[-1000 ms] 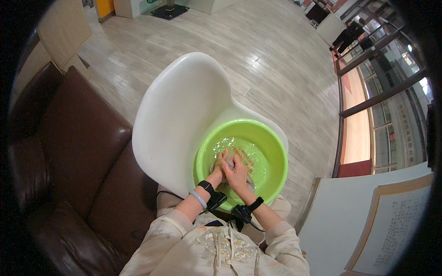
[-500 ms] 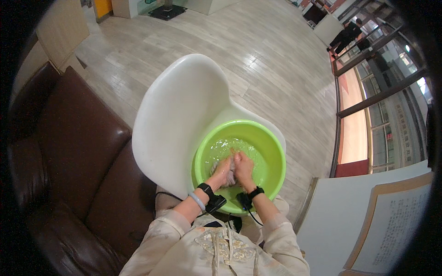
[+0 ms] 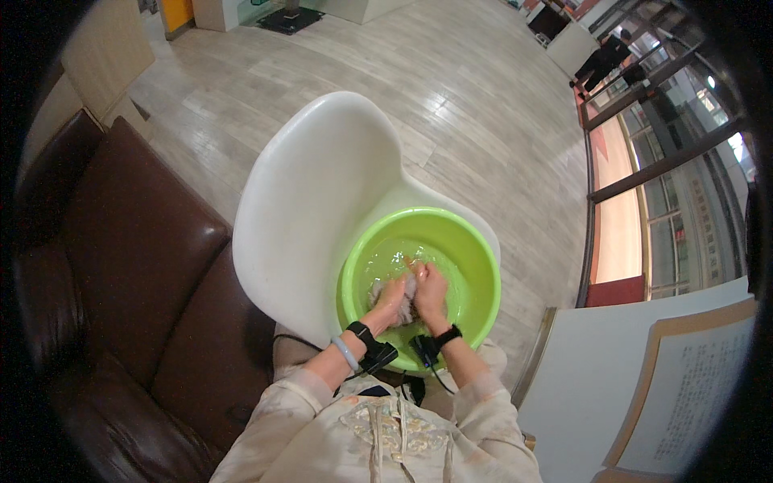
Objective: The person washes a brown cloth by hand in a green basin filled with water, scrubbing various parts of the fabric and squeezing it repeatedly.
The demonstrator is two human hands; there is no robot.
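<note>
A wet, greyish cloth (image 3: 403, 311) is bunched up between my hands, low inside a lime-green basin (image 3: 481, 266) with water (image 3: 394, 251) in it. My left hand (image 3: 390, 303) is closed on the cloth's left side. Close beside it, my right hand (image 3: 430, 291) has its fingers curled round the other side. A small orange-brown bit shows at the right fingertips; I cannot make out what it is. Part of the cloth is hidden under the hands. The basin rests on the seat of a white moulded chair (image 3: 310, 185).
A brown leather sofa (image 3: 113, 233) stands to the left. On the right are a white panel with a framed sheet (image 3: 692, 394) and tall windows (image 3: 668, 185). A person in dark clothes (image 3: 605, 60) is far off by the glass. Grey plank flooring (image 3: 483, 105) lies beyond the chair.
My hands have shifted slightly against each other, the right one a little to the right, and more of the cloth shows between them. The basin and chair stay in place.
</note>
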